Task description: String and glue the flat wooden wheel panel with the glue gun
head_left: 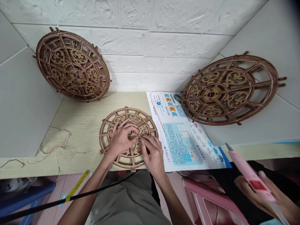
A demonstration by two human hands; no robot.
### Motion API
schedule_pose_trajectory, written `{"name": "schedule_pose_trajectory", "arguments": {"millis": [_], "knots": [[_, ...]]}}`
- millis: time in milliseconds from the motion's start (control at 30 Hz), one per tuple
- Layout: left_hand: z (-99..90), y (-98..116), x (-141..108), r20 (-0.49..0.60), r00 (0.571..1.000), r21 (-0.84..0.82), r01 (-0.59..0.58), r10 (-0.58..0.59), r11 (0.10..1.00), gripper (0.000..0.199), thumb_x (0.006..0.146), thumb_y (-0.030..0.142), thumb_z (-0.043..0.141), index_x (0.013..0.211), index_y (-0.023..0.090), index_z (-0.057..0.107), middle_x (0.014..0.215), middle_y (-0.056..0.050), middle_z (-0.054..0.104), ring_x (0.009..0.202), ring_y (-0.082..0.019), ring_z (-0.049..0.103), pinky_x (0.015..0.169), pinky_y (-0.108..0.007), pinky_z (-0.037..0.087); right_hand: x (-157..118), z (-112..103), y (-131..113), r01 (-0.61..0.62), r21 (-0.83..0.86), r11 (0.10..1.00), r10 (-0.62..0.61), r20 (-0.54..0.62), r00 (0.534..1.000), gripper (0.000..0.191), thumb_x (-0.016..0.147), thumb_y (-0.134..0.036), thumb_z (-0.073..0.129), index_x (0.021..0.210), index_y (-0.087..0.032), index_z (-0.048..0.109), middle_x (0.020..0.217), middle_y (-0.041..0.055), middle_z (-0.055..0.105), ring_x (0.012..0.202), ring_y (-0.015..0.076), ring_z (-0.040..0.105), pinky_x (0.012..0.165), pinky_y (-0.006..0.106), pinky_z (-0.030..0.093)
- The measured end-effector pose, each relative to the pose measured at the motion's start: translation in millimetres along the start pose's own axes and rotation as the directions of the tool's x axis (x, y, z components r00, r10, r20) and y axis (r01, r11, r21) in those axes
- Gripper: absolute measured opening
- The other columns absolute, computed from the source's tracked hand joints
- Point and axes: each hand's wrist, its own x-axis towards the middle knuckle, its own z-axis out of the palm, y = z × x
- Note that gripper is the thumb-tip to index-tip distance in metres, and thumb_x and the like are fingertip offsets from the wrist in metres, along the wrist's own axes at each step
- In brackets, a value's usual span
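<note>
An ornate round brown frame with scrollwork and thin wires along its rings lies flat on the table before me. My left hand rests over its hub, with thumb and index finger pinched at a thin wire. From the right, my right hand meets it, its fingertips closed on the same wire just right of the hub. The fingertips of both hands nearly touch, and the exact grip point is partly hidden.
Similar round frames lean at the left and right. A printed sheet lies beside my work, and loose wire lies at the left. A co-worker's hand holds a pink glue gun. A black cable crosses below the table edge.
</note>
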Motion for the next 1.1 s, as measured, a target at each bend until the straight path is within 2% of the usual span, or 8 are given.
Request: {"name": "schedule_pose_trajectory", "arguments": {"millis": [100,200,333,533,700,1100], "knots": [[-1.0,2,0,-0.001,1.0,-0.014,0.013,-0.013,1.0,0.01,0.086,0.024,0.064,0.092,0.029,0.071,0.124,0.007,0.07,0.146,-0.026,0.04,0.127,-0.053,0.005,0,0,0,-0.002,-0.009,1.0,0.002,0.003,1.0,0.026,0.102,-0.019,0.048,0.11,-0.02,0.072,0.106,0.0091,0.071,0.101,0.0245,0.062,0.084,0.042,0.052],[-0.4,5,1,-0.031,0.998,-0.017,0.054,-0.055,0.998,0.013,0.089,0.021,0.06,0.092,0.03,0.069,0.119,0.009,0.072,0.145,-0.024,0.042,0.126,-0.053,0.012,-1,1,0,-0.002,-0.012,1.0,0.002,0.0,1.0,0.024,0.102,-0.018,0.049,0.109,-0.019,0.071,0.108,0.0089,0.072,0.103,0.0245,0.062,0.084,0.042,0.051],[1.8,10,3,-0.077,0.992,0.01,0.1,-0.099,0.995,0.01,0.087,0.022,0.065,0.09,0.031,0.067,0.114,0.012,0.074,0.143,-0.023,0.044,0.124,-0.052,0.018,-1,1,0,-0.004,-0.005,1.0,0.004,-0.008,1.0,0.022,0.102,-0.017,0.049,0.107,-0.019,0.07,0.107,0.009,0.071,0.103,0.0247,0.061,0.083,0.042,0.05],[2.0,11,4,-0.074,0.993,0.028,0.093,-0.091,0.995,0.007,0.086,0.027,0.072,0.091,0.03,0.068,0.115,0.011,0.074,0.143,-0.024,0.044,0.123,-0.051,0.019,-1,1,0,-0.008,0.004,1.0,0.008,-0.008,1.0,0.021,0.102,-0.017,0.049,0.107,-0.018,0.07,0.107,0.0088,0.07,0.103,0.0242,0.061,0.083,0.041,0.049],[2.4,11,4,-0.077,0.993,0.036,0.09,-0.087,0.995,0.006,0.087,0.026,0.07,0.09,0.029,0.067,0.116,0.01,0.074,0.143,-0.024,0.044,0.123,-0.052,0.017,-1,1,1,0.014,0.002,1.0,-0.014,-0.028,1.0,0.021,0.101,-0.015,0.051,0.105,-0.019,0.071,0.106,0.0088,0.07,0.104,0.0246,0.061,0.083,0.04,0.05],[1.5,9,4,-0.041,0.997,0.049,0.065,-0.063,0.997,0.006,0.087,0.027,0.07,0.09,0.028,0.065,0.117,0.008,0.073,0.145,-0.026,0.041,0.124,-0.054,0.014,1,0,2,-0.016,0.069,0.997,0.019,-0.043,0.999,0.021,0.101,-0.018,0.052,0.105,-0.021,0.072,0.104,0.0072,0.072,0.1,0.0236,0.063,0.083,0.04,0.051]]}}
